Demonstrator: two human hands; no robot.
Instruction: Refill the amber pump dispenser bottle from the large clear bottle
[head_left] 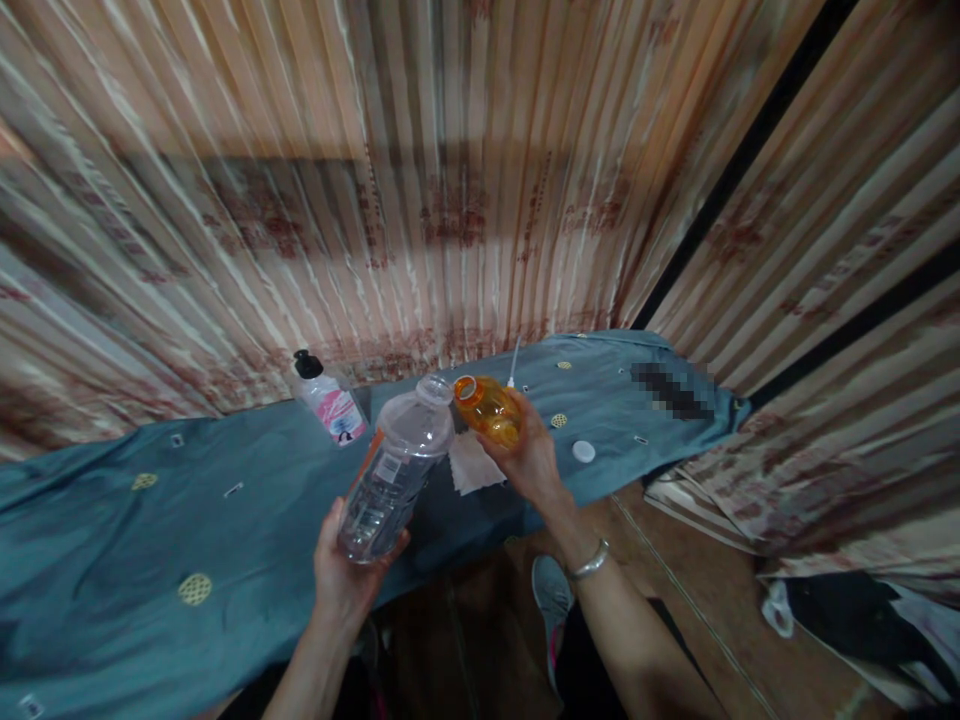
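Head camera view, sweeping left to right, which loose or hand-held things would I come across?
Pink-labelled bottle with a black top, large clear bottle, small amber bottle, round white cap-like piece, dark pixelated item.

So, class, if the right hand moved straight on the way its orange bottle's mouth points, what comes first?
Probably the clear bottle's neck, though depth there is unclear.
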